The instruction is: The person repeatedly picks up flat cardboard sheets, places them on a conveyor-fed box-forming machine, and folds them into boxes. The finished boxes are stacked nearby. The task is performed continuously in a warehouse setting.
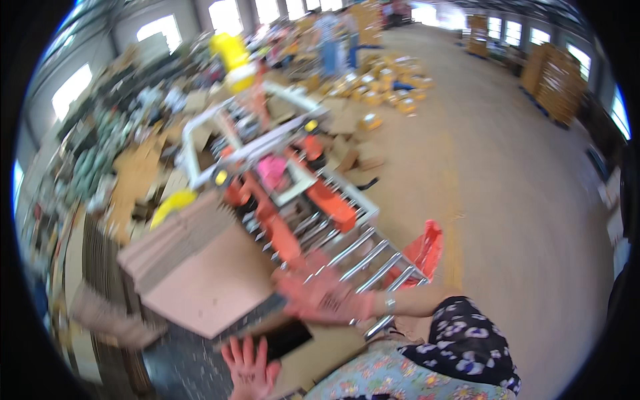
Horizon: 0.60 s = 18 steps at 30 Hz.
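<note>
My left hand (250,368), in a pink glove, has its fingers spread at the near edge of a brown cardboard box (330,350). The box's dark opening shows just beyond that hand. Above the box and beside the metal rollers (380,267), my right hand (323,293) is stretched out flat in a matching glove, its fingertips blurred. Neither hand visibly holds anything. Ahead stands a carton-sealing machine with orange side guides (333,205) and a white frame (257,148). A pink object (273,172) sits between the guides.
Flat cardboard sheets (207,283) lie in a stack left of the rollers; more stand on edge (100,280). A red bag (427,250) hangs by the conveyor's right side. Farther off are scattered yellow packages (383,80), people (333,43) and wrapped carton stacks (553,83).
</note>
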Each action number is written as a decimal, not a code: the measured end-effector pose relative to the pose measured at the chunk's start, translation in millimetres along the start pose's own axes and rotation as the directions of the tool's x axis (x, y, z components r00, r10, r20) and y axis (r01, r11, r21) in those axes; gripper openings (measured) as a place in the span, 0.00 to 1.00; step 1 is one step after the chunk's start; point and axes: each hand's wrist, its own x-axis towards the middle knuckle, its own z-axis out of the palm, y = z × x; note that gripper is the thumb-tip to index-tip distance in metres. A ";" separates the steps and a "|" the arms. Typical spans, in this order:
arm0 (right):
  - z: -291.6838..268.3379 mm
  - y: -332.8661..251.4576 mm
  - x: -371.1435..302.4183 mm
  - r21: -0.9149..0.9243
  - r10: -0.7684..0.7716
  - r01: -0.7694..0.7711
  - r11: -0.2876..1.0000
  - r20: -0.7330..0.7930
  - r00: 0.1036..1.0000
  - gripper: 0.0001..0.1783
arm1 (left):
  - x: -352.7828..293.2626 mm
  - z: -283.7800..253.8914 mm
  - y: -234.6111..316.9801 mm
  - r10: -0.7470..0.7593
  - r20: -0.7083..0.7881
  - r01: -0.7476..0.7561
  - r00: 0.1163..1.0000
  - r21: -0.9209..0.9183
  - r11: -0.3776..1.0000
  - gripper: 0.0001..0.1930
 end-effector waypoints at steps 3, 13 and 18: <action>-36.7 -3.2 -61.2 0.264 0.207 -0.283 0.922 0.280 0.937 0.25 | 9.5 7.0 -4.3 -0.057 -0.309 0.086 0.949 0.082 0.993 0.30; -36.9 7.4 -210.0 0.086 0.615 -0.645 0.759 -0.419 0.668 0.15 | 297.9 62.1 64.8 -0.002 0.250 0.218 0.968 -0.838 0.500 0.21; 63.9 84.7 -131.0 -0.056 0.617 -0.722 0.690 -0.475 0.627 0.16 | 357.1 111.1 71.5 0.216 -0.521 -0.361 0.826 -0.195 0.912 0.16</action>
